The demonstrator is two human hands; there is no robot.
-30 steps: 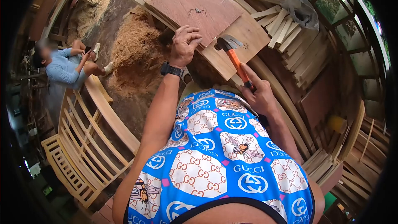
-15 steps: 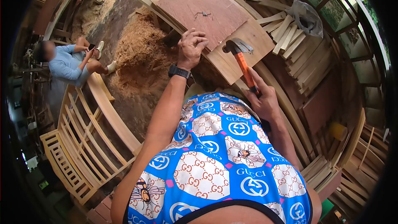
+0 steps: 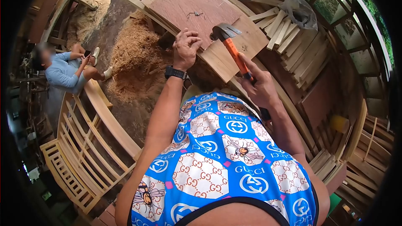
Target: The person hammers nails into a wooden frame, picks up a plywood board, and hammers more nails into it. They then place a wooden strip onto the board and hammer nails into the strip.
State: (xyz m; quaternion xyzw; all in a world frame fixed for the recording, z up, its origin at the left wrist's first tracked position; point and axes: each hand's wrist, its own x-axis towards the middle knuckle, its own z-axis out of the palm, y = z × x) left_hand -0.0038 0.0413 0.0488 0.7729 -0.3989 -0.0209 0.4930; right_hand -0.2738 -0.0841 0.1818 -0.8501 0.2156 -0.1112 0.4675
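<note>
My right hand (image 3: pixel 261 86) is wrapped round the handle of a claw hammer (image 3: pixel 235 54) with an orange grip. The hammer's dark head is over the seam between a reddish plywood sheet (image 3: pixel 184 2) and a paler board (image 3: pixel 226 60). My left hand (image 3: pixel 186 50), with a black watch on its wrist, is at the near left edge of the plywood, its fingers bent; whatever its fingertips pinch is too small to make out. A small pile of nails (image 3: pixel 196 14) lies on the reddish sheet.
A seated person (image 3: pixel 67 69) in light blue holds a phone at the left, beside a sawdust heap (image 3: pixel 136 54). A slatted wooden frame (image 3: pixel 90 138) stands at the lower left. Wood strips (image 3: pixel 301 54) and a clear plastic bag (image 3: pixel 300 12) are at the right.
The hammer and my right hand have moved a little left and up, bringing the hammer's head nearer my left hand. The whole view has shifted slightly.
</note>
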